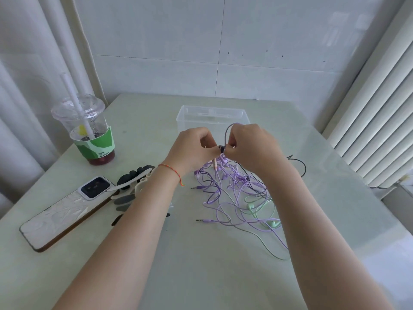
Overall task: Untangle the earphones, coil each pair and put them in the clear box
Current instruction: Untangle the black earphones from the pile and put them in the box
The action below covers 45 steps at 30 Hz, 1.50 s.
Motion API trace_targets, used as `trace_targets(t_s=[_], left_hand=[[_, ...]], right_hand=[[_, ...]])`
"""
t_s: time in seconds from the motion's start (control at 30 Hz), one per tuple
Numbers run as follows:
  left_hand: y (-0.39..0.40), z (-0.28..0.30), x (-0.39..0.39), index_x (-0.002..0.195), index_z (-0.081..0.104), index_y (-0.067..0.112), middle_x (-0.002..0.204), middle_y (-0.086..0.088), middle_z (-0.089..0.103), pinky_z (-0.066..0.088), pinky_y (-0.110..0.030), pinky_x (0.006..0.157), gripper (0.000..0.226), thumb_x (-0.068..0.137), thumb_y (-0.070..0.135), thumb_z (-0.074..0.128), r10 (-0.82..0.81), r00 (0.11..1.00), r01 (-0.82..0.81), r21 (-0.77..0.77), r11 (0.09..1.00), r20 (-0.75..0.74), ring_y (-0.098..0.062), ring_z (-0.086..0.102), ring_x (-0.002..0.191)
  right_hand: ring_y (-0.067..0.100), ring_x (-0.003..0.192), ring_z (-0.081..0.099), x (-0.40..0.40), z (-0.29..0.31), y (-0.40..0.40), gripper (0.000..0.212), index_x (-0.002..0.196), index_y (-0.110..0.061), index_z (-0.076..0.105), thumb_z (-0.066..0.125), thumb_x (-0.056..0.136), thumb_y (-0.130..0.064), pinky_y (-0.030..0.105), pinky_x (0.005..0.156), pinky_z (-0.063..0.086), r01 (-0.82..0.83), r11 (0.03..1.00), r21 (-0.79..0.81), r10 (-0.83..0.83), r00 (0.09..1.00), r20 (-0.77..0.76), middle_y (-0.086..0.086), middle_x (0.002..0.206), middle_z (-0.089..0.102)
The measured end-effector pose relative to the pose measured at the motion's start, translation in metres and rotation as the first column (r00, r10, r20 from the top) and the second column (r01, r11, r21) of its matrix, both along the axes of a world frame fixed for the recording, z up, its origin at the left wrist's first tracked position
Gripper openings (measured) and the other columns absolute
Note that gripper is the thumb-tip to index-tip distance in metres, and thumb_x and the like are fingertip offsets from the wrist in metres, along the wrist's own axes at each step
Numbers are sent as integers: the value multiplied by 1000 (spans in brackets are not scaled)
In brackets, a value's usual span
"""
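Note:
A tangle of purple earphone cables (225, 193) lies on the pale table, mixed with mint green earphones (257, 208) and a black cable (299, 164). My left hand (192, 148) and my right hand (248, 146) are raised above the tangle, fingertips nearly touching. Both pinch the top of the lifted bundle, where a dark earbud (222, 149) shows between them. A dark cable loops up over my right hand. Behind my hands stands the clear box (194, 115), open, with nothing visible inside.
At the left stand a plastic cup with a straw (89, 130), a phone lying face down (64, 213), and dark and cream hair clips (134, 182). A radiator (375, 121) runs along the right. Two jack plugs (201, 220) point left from the tangle.

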<state>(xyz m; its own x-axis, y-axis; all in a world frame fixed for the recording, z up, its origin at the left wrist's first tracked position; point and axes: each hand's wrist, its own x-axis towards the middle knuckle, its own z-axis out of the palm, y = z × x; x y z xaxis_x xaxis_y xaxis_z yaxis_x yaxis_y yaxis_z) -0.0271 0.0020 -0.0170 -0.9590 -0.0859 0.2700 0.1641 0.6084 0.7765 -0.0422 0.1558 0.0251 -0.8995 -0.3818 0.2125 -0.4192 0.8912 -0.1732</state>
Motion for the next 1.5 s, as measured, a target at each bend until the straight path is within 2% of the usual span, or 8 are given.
trace_targets(t_s=[0.17,0.47,0.6,0.83,0.93,1.03,1.33,1.5], left_hand=[[7,-1,0,65,59,22,57,14,58,38,-17,52,17,74,22,73,7,1000,-8,-60,998,-18,-1,49,51],[-9,-5,-9,73,62,12,68,-7,71,56,-42,71,17,69,27,58,101,982,-129,181,975,158,-28,70,71],[-11,-6,-9,73,64,9,73,-6,68,57,-48,82,26,67,31,53,143,972,-185,234,955,185,-27,65,74],[-1,-2,-8,90,67,25,86,1,71,49,-30,80,24,71,38,73,-153,982,95,407,908,110,-9,64,80],[-1,-7,-9,84,68,16,77,-5,73,54,-38,80,5,85,17,72,-119,992,91,433,897,38,-21,65,71],[-3,-6,-10,77,65,13,67,1,72,47,-19,60,12,87,7,63,-1,999,-14,396,918,37,-14,62,59],[-1,-12,-10,91,68,22,87,3,72,51,-24,79,26,72,36,79,-182,979,132,396,909,92,-11,68,84],[-2,-9,-10,79,62,18,71,2,74,43,-20,62,13,92,19,59,-11,993,-30,354,935,114,-7,65,73]], right_hand=[[29,73,49,-2,-2,-4,13,87,-10,51,51,93,-22,29,54,31,48,998,36,-48,999,-18,5,78,49],[12,42,62,-8,0,11,10,84,-13,69,61,88,-8,19,51,46,-96,890,-446,142,987,70,-7,73,70],[14,52,69,-11,0,15,15,91,-14,72,60,89,-5,41,60,57,-62,810,-583,141,986,90,-10,84,72],[18,49,67,-8,0,10,14,85,-19,72,66,85,-6,41,57,54,-80,719,-691,149,988,40,-8,84,73],[11,48,61,-9,-1,7,19,81,-26,69,65,83,-7,26,53,48,-83,713,-696,140,990,27,-6,82,73],[3,51,48,-14,-3,9,18,85,-25,70,61,84,-9,21,54,37,-46,703,-710,113,992,48,2,78,71],[13,58,59,-11,1,12,14,89,-9,70,60,86,0,26,55,50,-13,634,-773,252,949,191,3,70,71],[13,54,54,-13,1,14,13,87,-12,70,60,88,-4,29,56,48,3,637,-771,212,961,179,0,65,66]])
